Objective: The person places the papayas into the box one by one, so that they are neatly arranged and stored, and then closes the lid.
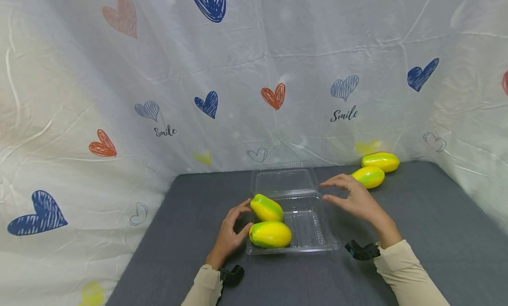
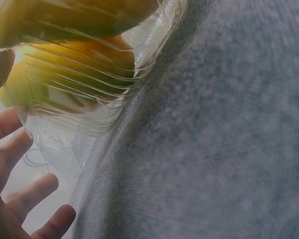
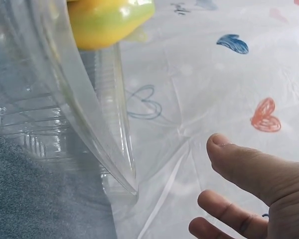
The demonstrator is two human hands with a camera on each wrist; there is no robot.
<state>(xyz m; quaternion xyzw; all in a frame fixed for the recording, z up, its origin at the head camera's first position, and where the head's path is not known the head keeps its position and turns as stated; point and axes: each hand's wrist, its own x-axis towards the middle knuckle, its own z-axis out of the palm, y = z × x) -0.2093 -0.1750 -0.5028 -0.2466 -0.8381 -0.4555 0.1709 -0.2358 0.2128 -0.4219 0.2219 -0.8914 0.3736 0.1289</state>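
A clear plastic clamshell box (image 1: 307,229) stands open mid-table, its lid (image 1: 283,181) lying back. Two yellow-green fruits lie in its left half, one behind (image 1: 267,207) and one in front (image 1: 270,234). My left hand (image 1: 243,215) is at the box's left side, fingers loosely curved beside both fruits and gripping nothing. Its fingers (image 2: 20,149) show apart from the box wall (image 2: 89,104) in the left wrist view. My right hand (image 1: 329,191) hovers with spread fingers at the box's right rear corner. The right wrist view shows its fingers (image 3: 249,169) clear of the box (image 3: 65,99).
Two more yellow-green fruits (image 1: 369,177) (image 1: 381,161) lie on the grey table (image 1: 416,218) at the back right, just past my right hand. A white sheet with heart prints (image 1: 238,76) walls in the table at the back and on both sides.
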